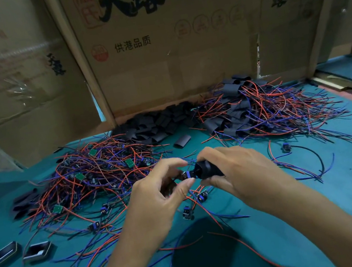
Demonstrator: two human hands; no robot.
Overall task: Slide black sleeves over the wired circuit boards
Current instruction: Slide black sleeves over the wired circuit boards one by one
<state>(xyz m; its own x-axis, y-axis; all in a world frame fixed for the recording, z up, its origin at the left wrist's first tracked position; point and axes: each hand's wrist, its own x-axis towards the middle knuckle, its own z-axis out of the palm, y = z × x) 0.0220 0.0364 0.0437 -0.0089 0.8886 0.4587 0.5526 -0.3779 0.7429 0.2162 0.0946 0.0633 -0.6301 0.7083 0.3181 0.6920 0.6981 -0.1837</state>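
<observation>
Two hands meet: left hand (pixel 157 190) pinches circuit board (pixel 187 175); right hand (pixel 235 170) grips black sleeve (pixel 207 169) touching it.

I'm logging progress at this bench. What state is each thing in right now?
Left hand: pinches a small wired circuit board.
Right hand: grips an open black sleeve, its mouth at the board, board not yet inside.
Left pile of red and blue wired boards: bare, unsleeved.
Right pile of wired boards: sleeved.
Heap of black sleeves: loose, unused.
</observation>
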